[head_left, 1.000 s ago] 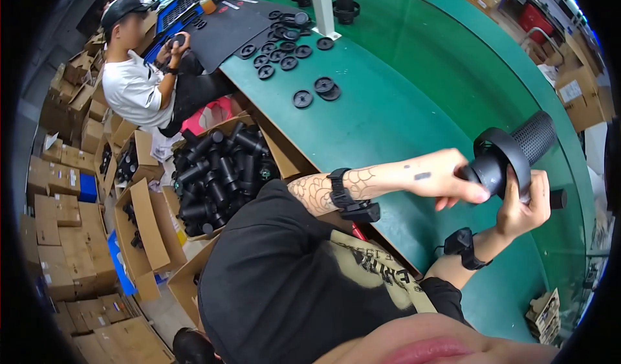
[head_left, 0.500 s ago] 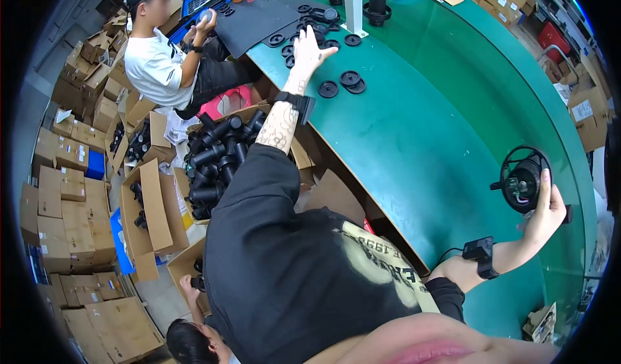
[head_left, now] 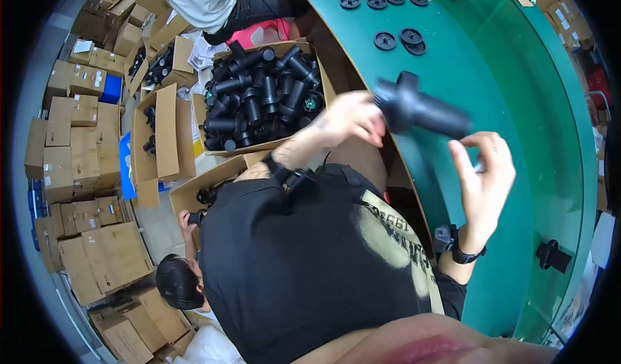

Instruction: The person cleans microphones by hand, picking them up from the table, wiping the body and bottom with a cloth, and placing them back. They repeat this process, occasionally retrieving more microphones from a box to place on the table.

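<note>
My left hand [head_left: 359, 119] is closed on the near-left end of a black cylindrical housing [head_left: 427, 110]. A short stub sticks up from the housing, which is tilted above the green table and smeared by motion. My right hand [head_left: 486, 179] is beside the housing's other end, with thumb and fingers apart and curved. Whether it touches the housing I cannot tell. Farther along the table lie a single black spoked ring [head_left: 385, 41] and two overlapping black rings [head_left: 413, 40], with several more rings [head_left: 376, 2] behind them.
A cardboard box [head_left: 259, 145] full of similar black housings [head_left: 268, 92] stands left of the green table [head_left: 446, 79]. A black part [head_left: 553, 256] is at the table's right side. One person [head_left: 200, 1] sits at the far left; another [head_left: 178, 280] works at the lower left.
My left hand has drawn back from the rings and now holds the black housing. My right hand has moved left and no longer grips the ringed part with wires. The view has shifted.
</note>
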Available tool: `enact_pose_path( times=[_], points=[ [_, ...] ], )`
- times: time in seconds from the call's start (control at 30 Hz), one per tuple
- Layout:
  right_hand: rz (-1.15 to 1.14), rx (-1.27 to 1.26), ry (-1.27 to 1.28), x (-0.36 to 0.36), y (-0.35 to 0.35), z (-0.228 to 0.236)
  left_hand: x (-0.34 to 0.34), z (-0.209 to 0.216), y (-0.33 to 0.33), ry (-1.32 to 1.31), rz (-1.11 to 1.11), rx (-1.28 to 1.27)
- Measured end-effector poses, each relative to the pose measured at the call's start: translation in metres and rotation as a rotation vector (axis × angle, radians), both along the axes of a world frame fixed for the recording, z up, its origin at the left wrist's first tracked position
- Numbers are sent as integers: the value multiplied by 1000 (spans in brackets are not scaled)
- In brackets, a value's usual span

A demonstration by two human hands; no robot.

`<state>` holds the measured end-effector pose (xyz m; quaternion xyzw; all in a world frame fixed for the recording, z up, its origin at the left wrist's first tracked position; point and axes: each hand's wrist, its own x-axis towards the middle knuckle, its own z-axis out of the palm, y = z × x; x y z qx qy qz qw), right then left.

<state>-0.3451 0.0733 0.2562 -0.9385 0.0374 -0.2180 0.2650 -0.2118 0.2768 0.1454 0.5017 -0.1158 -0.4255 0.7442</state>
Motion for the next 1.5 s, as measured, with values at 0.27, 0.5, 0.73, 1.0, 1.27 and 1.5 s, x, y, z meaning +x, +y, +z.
enact_pose_path(
  times=[0.27,0.5,0.73,1.0,1.27,1.5],
  points=[
    [-7,182,78,55,32,-99,42,-77,-22,-185,494,-17],
    [103,276,144,45,42,-115,2,-24,10,-162,153,217],
    [134,567,242,46,47,-125,34,-137,114,339,502,-219],
    [92,709,184,54,46,-118,163,-267,249,-917,818,1210],
    [164,760,243,48,22,-136,211,-47,8,-1517,1021,690],
    [232,596,142,52,16,-136,207,57,-251,-1804,247,406]
  ],
)
